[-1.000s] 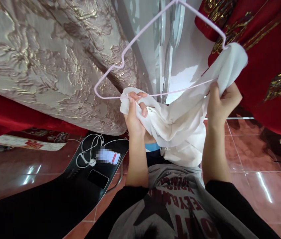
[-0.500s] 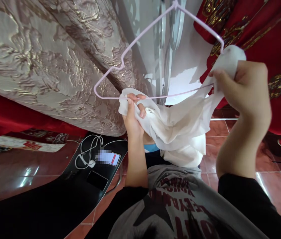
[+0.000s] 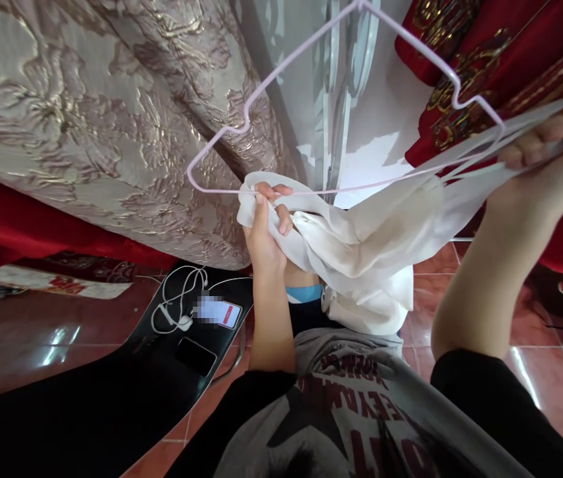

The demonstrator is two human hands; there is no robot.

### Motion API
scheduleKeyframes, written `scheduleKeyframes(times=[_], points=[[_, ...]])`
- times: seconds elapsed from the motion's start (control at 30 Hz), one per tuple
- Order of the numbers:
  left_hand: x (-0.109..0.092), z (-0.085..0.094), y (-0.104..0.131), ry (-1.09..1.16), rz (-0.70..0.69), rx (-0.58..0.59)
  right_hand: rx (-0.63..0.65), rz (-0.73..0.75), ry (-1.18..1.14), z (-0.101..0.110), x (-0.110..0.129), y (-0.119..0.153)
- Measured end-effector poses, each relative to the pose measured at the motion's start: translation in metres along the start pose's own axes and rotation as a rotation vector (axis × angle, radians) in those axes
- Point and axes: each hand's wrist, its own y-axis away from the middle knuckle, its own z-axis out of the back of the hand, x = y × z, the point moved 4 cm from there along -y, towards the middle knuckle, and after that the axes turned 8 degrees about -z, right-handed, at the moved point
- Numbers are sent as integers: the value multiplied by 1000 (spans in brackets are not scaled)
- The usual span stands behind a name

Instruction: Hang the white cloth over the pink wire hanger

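Note:
A pale pink hanger (image 3: 306, 48) is at the top centre, its bottom bar running across above my lap. My left hand (image 3: 269, 216) grips the hanger's bar near its left end, together with the edge of a thin white cloth (image 3: 386, 232). Past the hanger's right corner, my right hand (image 3: 543, 149) is closed on the other part of the cloth and pulls it taut toward the right edge; some of its fingers are blurred. The cloth's middle hangs in folds over my lap.
Cream and gold textured fabric (image 3: 112, 119) hangs at the left. Red fabric with gold trim (image 3: 471, 73) hangs at the right. A black bench (image 3: 87, 392) at the lower left bears a lit phone (image 3: 229, 315), a dark phone (image 3: 196, 357) and white earphones (image 3: 182, 322).
My right hand has moved right and slightly down from the hanger's right corner, stretching the cloth and uncovering that corner. My left hand has hardly moved.

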Motion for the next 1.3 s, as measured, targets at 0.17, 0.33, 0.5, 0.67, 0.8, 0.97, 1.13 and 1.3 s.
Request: scheduleKeyframes(times=[0.17, 0.33, 0.5, 0.67, 0.8, 0.97, 1.13, 1.3], points=[[12, -3, 4, 2, 45, -29, -184, 318, -155, -2, -30, 92], [13, -8, 7, -6, 92, -28, 284, 450, 329, -40, -56, 133], [-2, 0, 9, -84, 116, -55, 463, 483, 591, -53, -82, 125], [-25, 33, -2, -340, 256, -36, 430, 495, 594, -46, -84, 124], [-62, 56, -32, -475, 87, -132, 427, 494, 612, -42, -81, 121], [-98, 32, -58, -671, -42, -48, 440, 497, 619, -42, -86, 120], [-105, -12, -60, -762, -25, 141, 451, 505, 582, -45, -89, 127], [-103, -39, -76, -1329, -153, 486, 426, 532, 601, -42, -86, 125]])
